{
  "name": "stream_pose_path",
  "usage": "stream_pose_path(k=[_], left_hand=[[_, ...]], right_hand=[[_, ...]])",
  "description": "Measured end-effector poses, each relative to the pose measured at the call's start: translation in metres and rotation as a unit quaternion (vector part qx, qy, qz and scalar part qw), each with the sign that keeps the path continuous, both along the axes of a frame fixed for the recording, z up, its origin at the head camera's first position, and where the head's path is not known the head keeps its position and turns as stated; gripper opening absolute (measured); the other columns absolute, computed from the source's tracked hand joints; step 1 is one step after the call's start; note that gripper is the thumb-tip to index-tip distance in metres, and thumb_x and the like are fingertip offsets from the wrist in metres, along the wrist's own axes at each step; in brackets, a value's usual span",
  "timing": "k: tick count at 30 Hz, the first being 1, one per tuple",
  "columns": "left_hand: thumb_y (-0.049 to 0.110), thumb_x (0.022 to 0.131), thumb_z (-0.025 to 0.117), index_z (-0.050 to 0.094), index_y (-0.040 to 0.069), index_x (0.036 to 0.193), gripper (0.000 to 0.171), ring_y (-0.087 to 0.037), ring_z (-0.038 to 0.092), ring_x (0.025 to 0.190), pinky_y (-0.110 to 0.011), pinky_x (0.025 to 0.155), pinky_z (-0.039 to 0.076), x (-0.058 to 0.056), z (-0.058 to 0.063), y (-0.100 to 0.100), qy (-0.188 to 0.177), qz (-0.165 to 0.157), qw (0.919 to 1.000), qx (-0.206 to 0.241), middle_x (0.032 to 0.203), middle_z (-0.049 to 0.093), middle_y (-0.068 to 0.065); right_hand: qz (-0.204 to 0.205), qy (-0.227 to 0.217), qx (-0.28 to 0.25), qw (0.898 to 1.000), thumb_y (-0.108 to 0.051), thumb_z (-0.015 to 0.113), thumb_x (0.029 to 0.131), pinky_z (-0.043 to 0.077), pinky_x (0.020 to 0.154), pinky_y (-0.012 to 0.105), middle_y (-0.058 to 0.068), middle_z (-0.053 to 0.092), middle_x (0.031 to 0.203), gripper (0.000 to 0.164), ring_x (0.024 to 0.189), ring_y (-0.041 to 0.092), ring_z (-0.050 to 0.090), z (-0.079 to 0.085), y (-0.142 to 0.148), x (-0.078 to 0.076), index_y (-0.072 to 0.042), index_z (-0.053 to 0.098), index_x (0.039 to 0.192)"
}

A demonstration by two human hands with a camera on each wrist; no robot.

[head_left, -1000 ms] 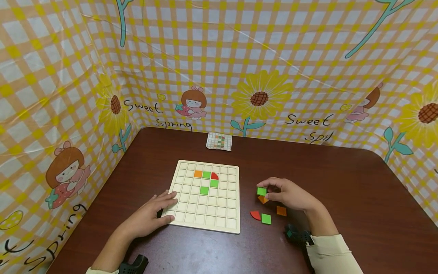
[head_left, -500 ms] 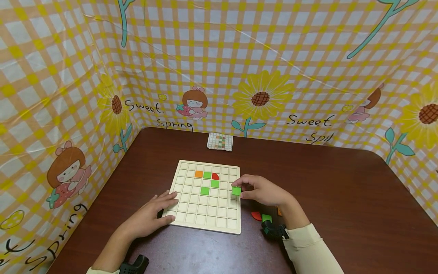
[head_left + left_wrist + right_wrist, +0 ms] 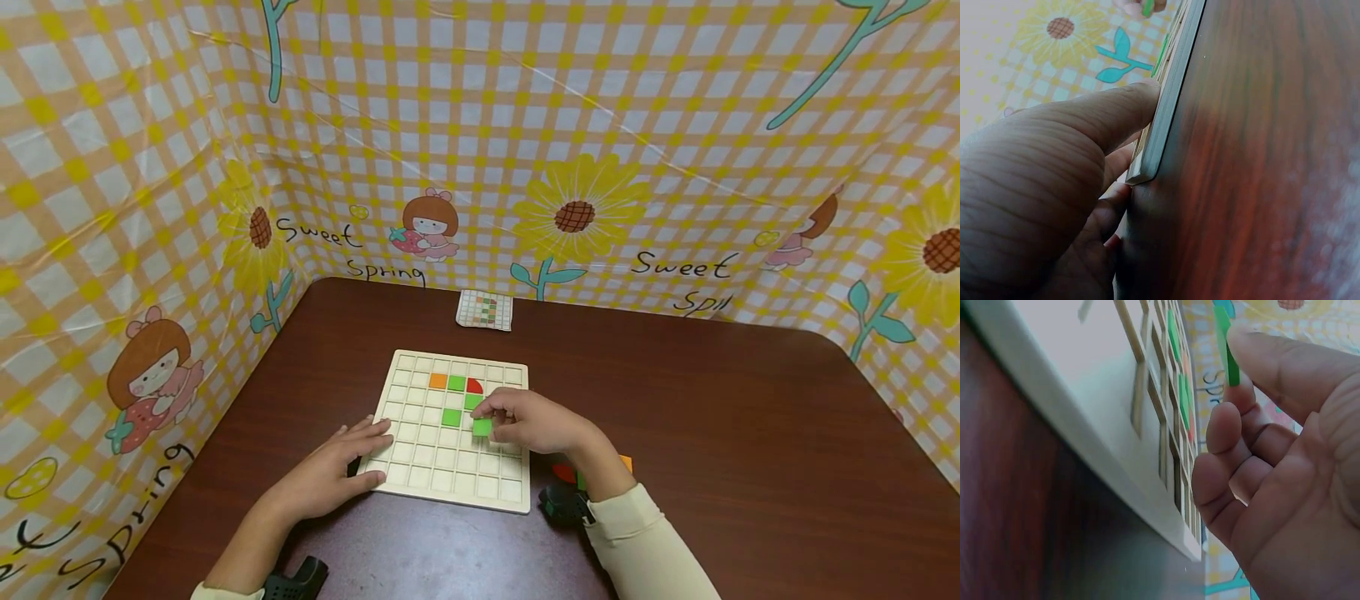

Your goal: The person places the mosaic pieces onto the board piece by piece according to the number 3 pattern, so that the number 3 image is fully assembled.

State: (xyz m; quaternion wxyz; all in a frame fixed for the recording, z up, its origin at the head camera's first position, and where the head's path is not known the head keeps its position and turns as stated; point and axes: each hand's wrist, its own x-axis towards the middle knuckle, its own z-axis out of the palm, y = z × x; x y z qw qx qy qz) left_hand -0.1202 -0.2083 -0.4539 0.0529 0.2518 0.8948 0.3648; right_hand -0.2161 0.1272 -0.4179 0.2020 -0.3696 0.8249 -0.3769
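Note:
My right hand (image 3: 532, 421) pinches a green square tile (image 3: 482, 427) between thumb and fingertips, just above the wooden grid board (image 3: 420, 479). In the right wrist view this held tile (image 3: 1227, 350) stands apart from the board's surface. Fingers of my left hand (image 3: 330, 467) rest on the board's left edge, thumb (image 3: 1129, 103) on top in the left wrist view. Set in the grid are an orange square tile (image 3: 438, 381), a red quarter-round tile (image 3: 474, 386) and several green square tiles (image 3: 452, 417), one partly behind my right fingers.
A small printed pattern card (image 3: 485, 310) lies at the table's back edge. Right of the board, a red tile (image 3: 564, 472) and an orange tile (image 3: 626, 462) show partly under my right forearm. A checked cloth (image 3: 465, 108) walls the table (image 3: 750, 417).
My right hand has carried the green square tile leftward from the loose tiles to over the board. My left hand stays at the board's left edge.

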Motion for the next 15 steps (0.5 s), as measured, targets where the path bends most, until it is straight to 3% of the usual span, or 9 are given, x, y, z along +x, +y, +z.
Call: stream_pose_path(k=[4, 9, 15], left_hand=[[0.024, 0.096, 0.067, 0.055, 0.001, 0.14, 0.051, -0.038, 0.025, 0.146, -0.065, 0.114, 0.014, 0.0, 0.0, 0.0, 0.001, 0.0, 1.0, -0.001, 0.153, 0.043, -0.014], [0.023, 0.096, 0.068, 0.055, 0.0, 0.14, 0.051, -0.039, 0.026, 0.145, -0.065, 0.114, 0.015, 0.0, 0.0, 0.0, 0.004, 0.0, 1.0, -0.001, 0.152, 0.043, -0.015], [0.024, 0.096, 0.068, 0.055, 0.0, 0.14, 0.052, -0.039, 0.026, 0.146, -0.065, 0.114, 0.015, 0.0, -0.001, -0.001, 0.002, -0.001, 1.0, -0.002, 0.152, 0.043, -0.014]], right_hand=[[0.012, 0.007, 0.016, 1.0, -0.003, 0.065, 0.094, 0.047, 0.077, 0.03, 0.001, 0.06, 0.103, 0.025, 0.087, 0.016, 0.052, -0.002, -0.01, 0.002, -0.008, 0.068, 0.118], [0.027, 0.035, 0.037, 0.998, 0.001, 0.063, 0.092, 0.047, 0.09, 0.034, 0.002, 0.062, 0.115, 0.025, 0.103, 0.017, 0.055, -0.005, -0.017, 0.005, -0.007, 0.07, 0.114], [0.031, 0.068, 0.055, 0.996, 0.002, 0.064, 0.09, 0.047, 0.093, 0.035, 0.002, 0.063, 0.115, 0.025, 0.106, 0.018, 0.056, -0.007, -0.021, 0.005, -0.006, 0.069, 0.113]])
